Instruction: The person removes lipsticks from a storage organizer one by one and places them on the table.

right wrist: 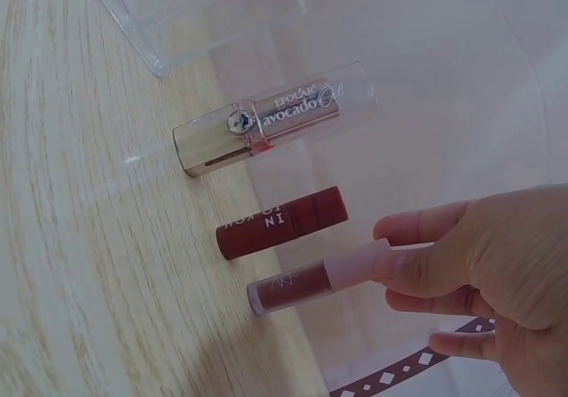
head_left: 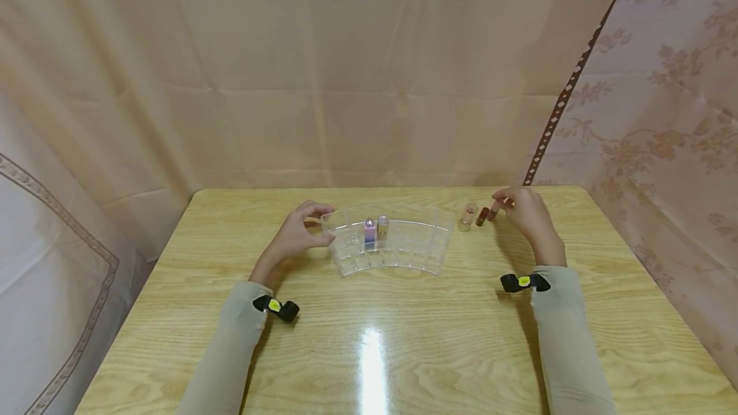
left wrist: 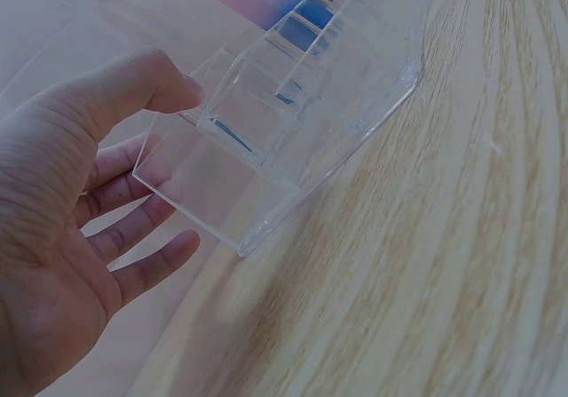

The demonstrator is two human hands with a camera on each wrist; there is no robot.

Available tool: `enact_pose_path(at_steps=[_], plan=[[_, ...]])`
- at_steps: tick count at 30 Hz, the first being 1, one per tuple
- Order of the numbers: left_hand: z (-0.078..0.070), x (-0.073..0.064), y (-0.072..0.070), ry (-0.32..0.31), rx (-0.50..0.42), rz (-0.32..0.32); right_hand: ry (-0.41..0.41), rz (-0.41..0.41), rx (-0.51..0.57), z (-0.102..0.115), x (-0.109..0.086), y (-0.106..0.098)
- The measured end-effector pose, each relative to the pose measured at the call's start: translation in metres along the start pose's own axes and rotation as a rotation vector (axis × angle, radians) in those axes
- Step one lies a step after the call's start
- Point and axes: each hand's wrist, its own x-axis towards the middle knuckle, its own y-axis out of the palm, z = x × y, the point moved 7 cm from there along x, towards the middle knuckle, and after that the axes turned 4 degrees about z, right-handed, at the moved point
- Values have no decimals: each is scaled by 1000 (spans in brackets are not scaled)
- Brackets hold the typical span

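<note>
Cloth [head_left: 357, 82] hangs behind the worktop [head_left: 450, 338], which carries a clear rack [head_left: 392, 266]. The left hand [head_left: 296, 230] clasps the rack's left end between thumb and fingers; the right hand [head_left: 526, 213], off to the rack's right, pinches the top of a gloss [right wrist: 297, 289]. Between that gloss and the rack, a clear tube [right wrist: 275, 117] and a red tube [right wrist: 282, 223] stand upright, in the way. Inside the rack a pink tube [head_left: 369, 230] sits beside a metallic tube [head_left: 383, 229].
</note>
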Motion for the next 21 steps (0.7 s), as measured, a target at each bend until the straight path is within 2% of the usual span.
enact_pose_path(at_steps=[21], plan=[[1,1,-1,-9,12,5,23,23,8,-1,0,1]])
